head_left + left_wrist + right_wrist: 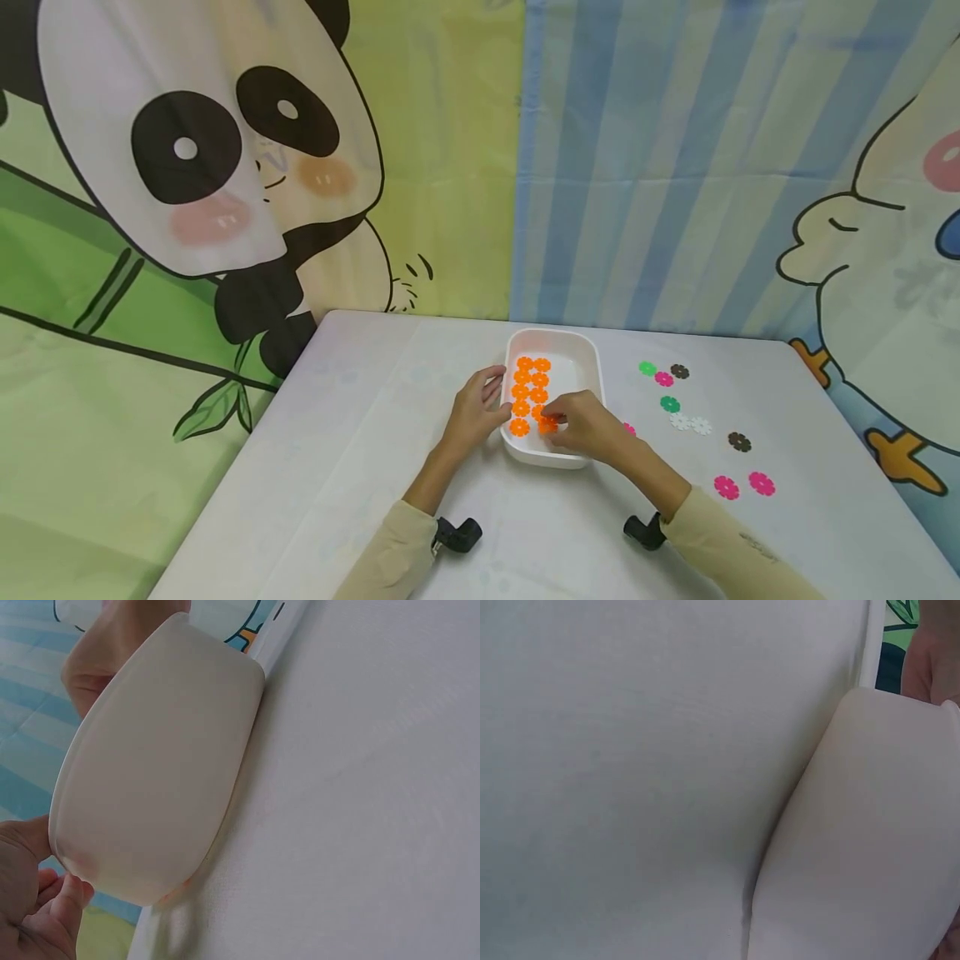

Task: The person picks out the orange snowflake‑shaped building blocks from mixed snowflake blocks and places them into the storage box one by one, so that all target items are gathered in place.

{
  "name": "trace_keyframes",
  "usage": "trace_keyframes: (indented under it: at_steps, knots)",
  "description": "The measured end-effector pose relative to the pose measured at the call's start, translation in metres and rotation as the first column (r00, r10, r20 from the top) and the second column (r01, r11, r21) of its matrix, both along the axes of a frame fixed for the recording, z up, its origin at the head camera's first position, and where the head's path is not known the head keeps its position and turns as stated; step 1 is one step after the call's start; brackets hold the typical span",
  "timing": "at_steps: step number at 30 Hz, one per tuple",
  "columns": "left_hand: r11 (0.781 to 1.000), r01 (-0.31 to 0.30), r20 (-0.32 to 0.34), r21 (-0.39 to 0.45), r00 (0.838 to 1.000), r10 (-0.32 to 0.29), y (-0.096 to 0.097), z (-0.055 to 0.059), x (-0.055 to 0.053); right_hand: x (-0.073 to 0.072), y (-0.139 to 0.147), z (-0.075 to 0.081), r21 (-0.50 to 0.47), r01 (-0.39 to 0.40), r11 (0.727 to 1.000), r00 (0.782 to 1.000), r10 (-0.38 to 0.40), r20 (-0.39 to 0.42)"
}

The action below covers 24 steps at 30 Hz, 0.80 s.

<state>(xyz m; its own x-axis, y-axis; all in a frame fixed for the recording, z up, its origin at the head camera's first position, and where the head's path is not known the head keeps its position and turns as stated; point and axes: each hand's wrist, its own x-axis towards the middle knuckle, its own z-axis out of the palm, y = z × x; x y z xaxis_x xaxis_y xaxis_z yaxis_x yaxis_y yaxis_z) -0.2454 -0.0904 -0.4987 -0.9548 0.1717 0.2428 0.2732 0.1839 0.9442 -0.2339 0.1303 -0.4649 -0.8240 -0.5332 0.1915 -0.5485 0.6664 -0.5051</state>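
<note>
A white plastic tray [588, 350] with rounded corners sits on the table. Inside, several orange flower-shaped discs [524, 364] lie in two columns along its left half. My left hand [471, 415] holds the tray's left side, thumb at the rim and fingers bent beside the outer wall. Reaching in over the right rim, my right hand [588, 423] pinches an orange flower-shaped disc [548, 425] at the near end of the right column. The left wrist view shows the tray's near wall [161, 765]; the held disc is hidden in both wrist views.
To the right of the tray lie loose flower-shaped discs: pink ones [726, 487], white ones [701, 426], brown ones [739, 442] and green ones [670, 404]. A pink disc [629, 429] is partly covered by my right forearm. Behind the white table [375, 400] hangs a cartoon-printed curtain [442, 167].
</note>
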Motion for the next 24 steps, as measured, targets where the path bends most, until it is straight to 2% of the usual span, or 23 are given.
trace_keyframes:
  at_steps: [9,24]
  knots:
    - [1.0,0.006,0.018,0.013,1.0,-0.006,0.001,0.002,-0.001,-0.004,-0.01,-0.001,0.111,-0.013,0.994,1.0,0.011,0.015]
    - [1.0,0.022,-0.02,0.019,1.0,-0.022,-0.001,0.002,0.0,-0.008,-0.014,-0.005,0.114,-0.036,0.993,0.999,0.034,0.016]
